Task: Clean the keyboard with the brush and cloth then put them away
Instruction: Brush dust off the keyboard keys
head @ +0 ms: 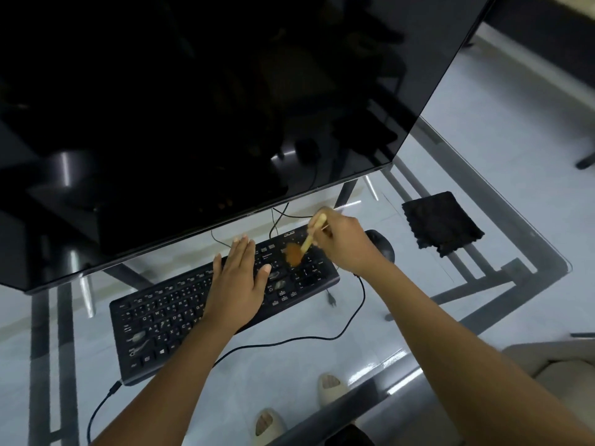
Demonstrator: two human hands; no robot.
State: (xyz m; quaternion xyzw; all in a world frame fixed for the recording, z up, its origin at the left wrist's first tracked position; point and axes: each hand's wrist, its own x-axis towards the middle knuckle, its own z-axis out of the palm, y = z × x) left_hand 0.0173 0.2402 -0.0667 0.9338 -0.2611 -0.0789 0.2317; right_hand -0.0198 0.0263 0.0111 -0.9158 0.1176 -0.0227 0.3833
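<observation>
One black keyboard (pixel 222 304) lies slantwise on a glass table (pixel 483 284), and everything else can be placed from it. Two bare hands work over it. The left hand (pixel 240 278) lies flat on the keys right of the keyboard's middle, palm down, four fingers together and pointing away from the person, thumb spread out to the right. The right hand (pixel 343 243) hovers over the keyboard's right end, its fingers curled tight around the pale handle of one brush (pixel 309 241); the handle sticks up past the knuckles, and the reddish-brown bristles, blurred, touch the keys near the number pad.

One dark cloth (pixel 442 223), roughly square and lying flat, rests on the glass well to the right of the keyboard and a little beyond it, touched by neither hand. One black mouse (pixel 381 244) sits just beside the keyboard's right end, mostly hidden behind the right wrist. One large dark monitor (pixel 193 107) looms beyond the keyboard, its lower edge hanging over the far row of keys. One black cable (pixel 289 341) loops across the glass on the near side of the keyboard. Through the glass, nearer than the keyboard, two pale slippers (pixel 331 389) show on the floor.
</observation>
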